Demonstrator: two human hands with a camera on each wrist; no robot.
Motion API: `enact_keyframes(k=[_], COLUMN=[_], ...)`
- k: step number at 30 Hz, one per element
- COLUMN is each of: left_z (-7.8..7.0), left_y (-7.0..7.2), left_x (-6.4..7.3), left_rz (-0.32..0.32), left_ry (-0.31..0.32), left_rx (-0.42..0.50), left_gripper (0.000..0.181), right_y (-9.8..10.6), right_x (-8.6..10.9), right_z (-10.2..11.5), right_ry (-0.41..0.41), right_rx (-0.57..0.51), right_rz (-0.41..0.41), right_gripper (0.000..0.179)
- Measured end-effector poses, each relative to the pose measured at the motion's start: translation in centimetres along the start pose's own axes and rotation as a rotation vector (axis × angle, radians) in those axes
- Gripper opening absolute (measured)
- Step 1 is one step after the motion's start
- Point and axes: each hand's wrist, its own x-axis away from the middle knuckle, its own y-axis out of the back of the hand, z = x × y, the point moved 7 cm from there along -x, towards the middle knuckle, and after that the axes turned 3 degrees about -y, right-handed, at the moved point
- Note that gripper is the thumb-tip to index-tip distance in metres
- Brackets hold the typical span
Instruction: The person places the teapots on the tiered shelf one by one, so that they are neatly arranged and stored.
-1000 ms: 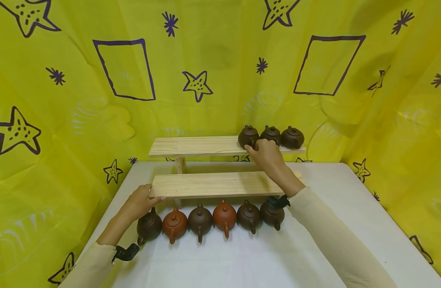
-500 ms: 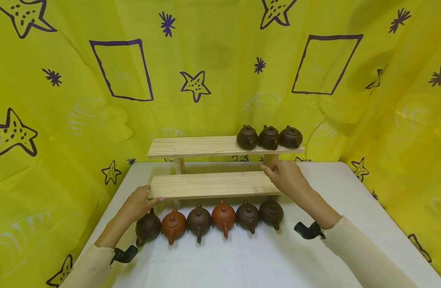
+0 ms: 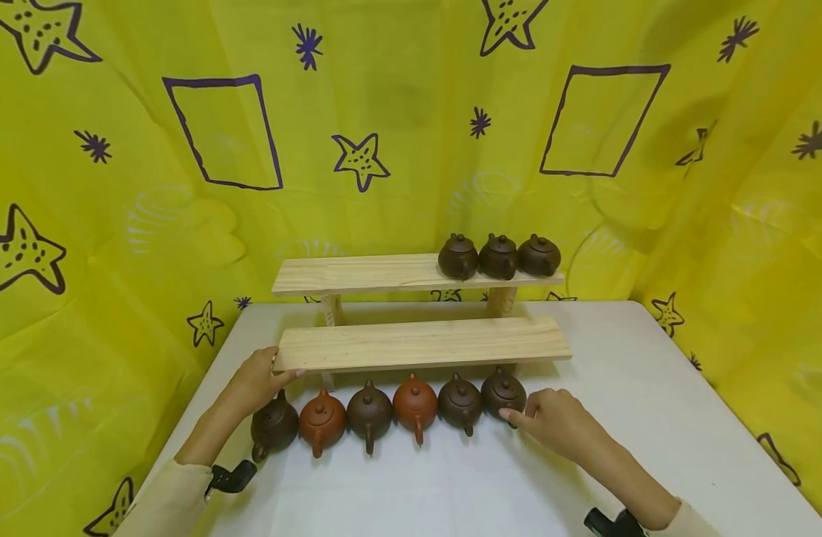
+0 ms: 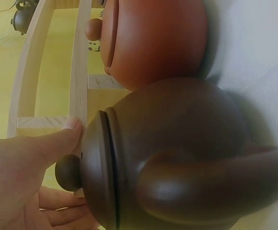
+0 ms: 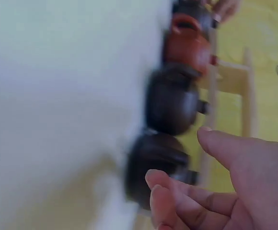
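My left hand (image 3: 253, 382) grips the left end of the lower board of a two-tier wooden shelf (image 3: 424, 344); in the left wrist view its thumb (image 4: 64, 139) presses the board's edge. A dark brown teapot (image 4: 172, 129) stands just below that hand. At the row's right end, my right hand (image 3: 562, 424) is beside another dark brown teapot (image 3: 502, 389), thumb and fingers apart with nothing held. Whether it touches that teapot I cannot tell. Between these two stand orange-red teapots (image 3: 414, 403) and dark brown ones (image 3: 369, 412), handles toward me.
Three dark brown teapots (image 3: 498, 258) sit side by side on the right part of the upper board (image 3: 357, 274). A white cloth (image 3: 411, 485) covers the table. Yellow patterned curtains (image 3: 397, 89) hang behind and along both sides.
My right hand has let go of the leftmost upper teapot and come down and toward me to the front row's right end. The left hand keeps its grip on the shelf.
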Motion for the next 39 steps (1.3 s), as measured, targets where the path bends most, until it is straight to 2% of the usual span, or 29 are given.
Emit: enact_keyframes(k=[4, 11, 15, 21, 23, 31, 39], left_z=[-0.1, -0.1, -0.1, -0.1, 0.0, -0.1, 0.0], left_y=[0.1, 0.2, 0.3, -0.1, -0.3, -0.1, 0.0], left_x=[0.0, 0.1, 0.2, 0.1, 0.0, 0.1, 0.0], left_rz=[-0.011, -0.015, -0.016, -0.009, -0.007, -0.009, -0.013], left_ry=[-0.018, -0.03, -0.03, -0.024, -0.024, -0.024, -0.031], left_rx=[0.007, 0.004, 0.011, 0.016, 0.015, 0.014, 0.016], left_gripper=[0.07, 0.068, 0.068, 0.067, 0.067, 0.07, 0.07], right_y=[-1.4, -2.0, -2.6, -3.2, -3.2, -3.2, -3.2], right_x=[0.9, 1.2, 0.8, 0.7, 0.8, 1.3, 1.6], right_z=[-1.0, -1.6, -1.3, -0.6, -0.6, -0.4, -0.9], right_ry=[-0.019, -0.019, -0.016, -0.013, -0.013, 0.007, 0.009], right_rx=[0.019, -0.004, -0.011, 0.079, 0.094, 0.043, -0.089], right_rz=[-0.002, -0.02, -0.028, -0.127, -0.148, -0.134, -0.093], right_gripper=[0.042, 0.028, 0.034, 0.05, 0.05, 0.031, 0.028])
